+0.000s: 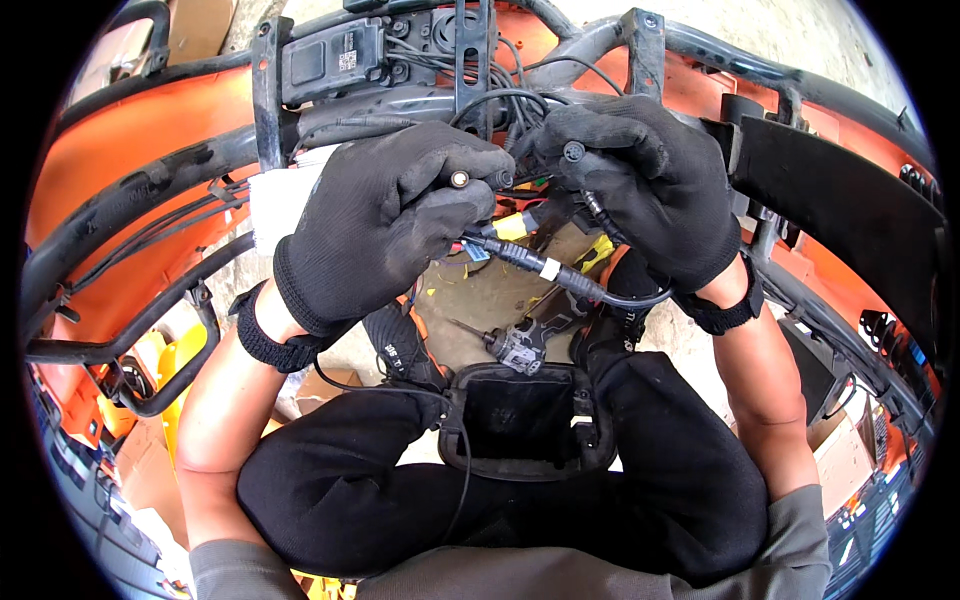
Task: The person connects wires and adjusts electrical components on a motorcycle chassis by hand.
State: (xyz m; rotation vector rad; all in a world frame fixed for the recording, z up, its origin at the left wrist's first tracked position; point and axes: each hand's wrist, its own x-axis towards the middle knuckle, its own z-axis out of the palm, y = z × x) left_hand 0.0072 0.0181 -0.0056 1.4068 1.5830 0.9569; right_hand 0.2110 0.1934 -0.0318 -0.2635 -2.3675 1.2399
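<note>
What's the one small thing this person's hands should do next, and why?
Probably bring the round black connector in the right hand beside the brass-coloured end in the left hand, to compare them. They sit apart, unjoined, both faces turned toward the viewer; whether they fit each other, I can't tell.

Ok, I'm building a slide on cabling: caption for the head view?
Black-gloved left hand holding a gold-tipped connector, right hand a round multi-pin connector, before a black tubular frame with orange panels.
</note>
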